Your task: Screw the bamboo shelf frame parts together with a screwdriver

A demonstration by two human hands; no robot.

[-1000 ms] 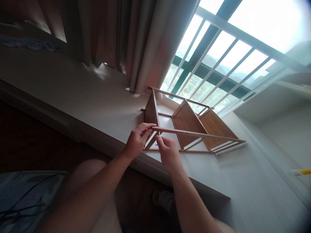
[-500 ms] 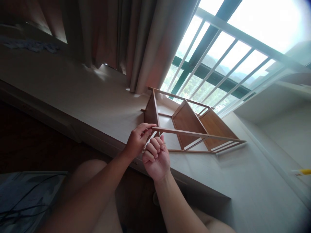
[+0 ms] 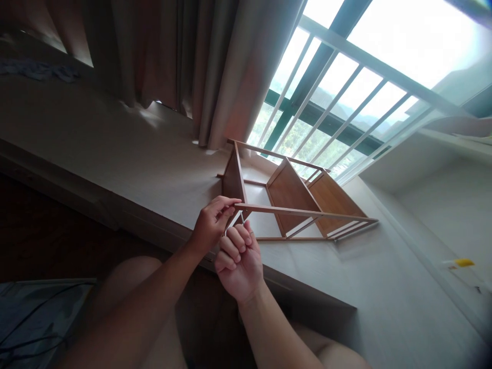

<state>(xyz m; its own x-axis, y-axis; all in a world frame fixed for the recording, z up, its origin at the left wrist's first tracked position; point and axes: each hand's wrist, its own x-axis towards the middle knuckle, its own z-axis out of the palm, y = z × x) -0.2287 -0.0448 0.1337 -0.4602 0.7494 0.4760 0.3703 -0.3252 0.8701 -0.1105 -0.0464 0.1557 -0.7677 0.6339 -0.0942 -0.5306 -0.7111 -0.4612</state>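
A small brown wooden shelf rack [image 3: 292,197] lies on its side on the pale ledge, its boards slanting between long thin rails. My left hand [image 3: 211,223] pinches the near rail at its left end, index finger stretched along the top and thumb below. Just below that corner, my right hand [image 3: 240,259] is curled into a fist, palm side toward me. From its fingers a thin metal rod [image 3: 242,217], like a hex key, points up to the underside of the rail. The fist hides most of the rod; I cannot tell whether its tip sits in a screw.
Behind the rack is a window with white railing bars [image 3: 326,107], beside long curtains [image 3: 223,72]. The ledge [image 3: 115,154] runs left, with crumpled cloth [image 3: 38,70] at its far end. Black cables [image 3: 34,341] lie on a pale surface at lower left. Something yellow-tipped [image 3: 464,262] is at right.
My right fist has dropped slightly from the rail, and more of the rod shows. My left hand keeps its hold on the corner. The whole view has shifted a little.
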